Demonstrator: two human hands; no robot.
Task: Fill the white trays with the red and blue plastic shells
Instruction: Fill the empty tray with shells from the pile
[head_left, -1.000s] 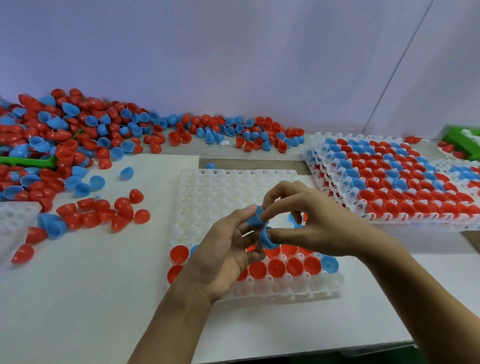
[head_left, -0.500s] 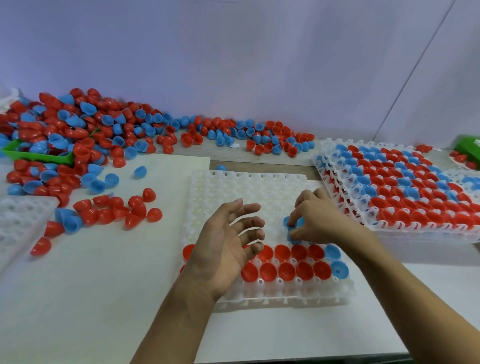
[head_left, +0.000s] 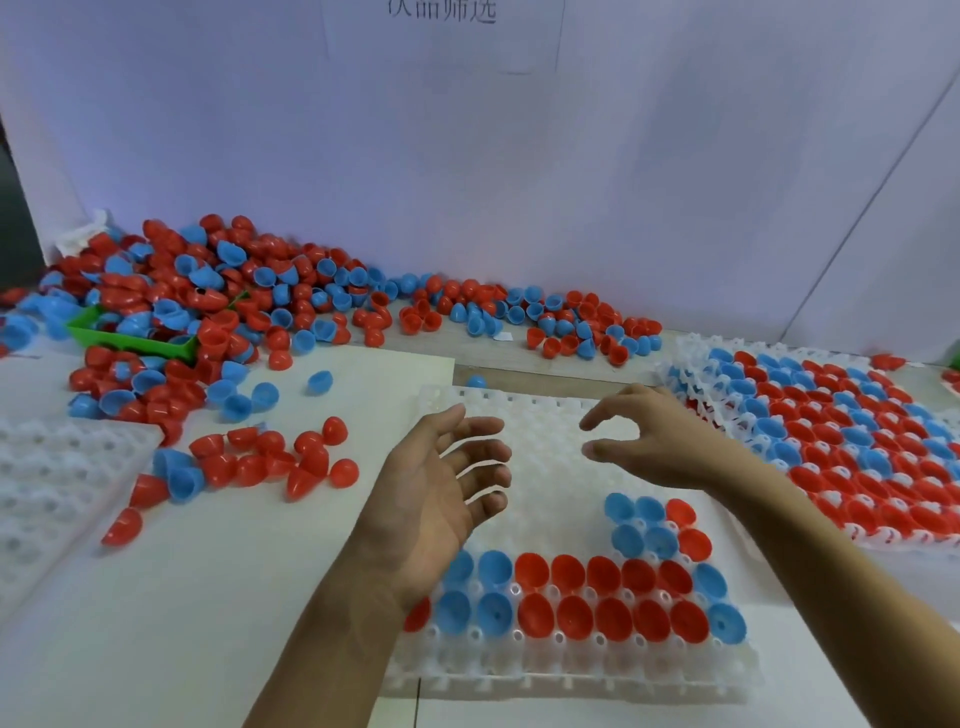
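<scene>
Both hands hover over the middle tray (head_left: 545, 457); shell pile (head_left: 208, 296) behind-left of it; filled trays (head_left: 841, 441) right; another tray (head_left: 57, 478) left.

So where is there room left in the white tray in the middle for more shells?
The white plastic tray is bare from its far edge down to the two near rows of red and blue plastic shells, left of the small blue and red cluster. Those near rows are packed.
</scene>
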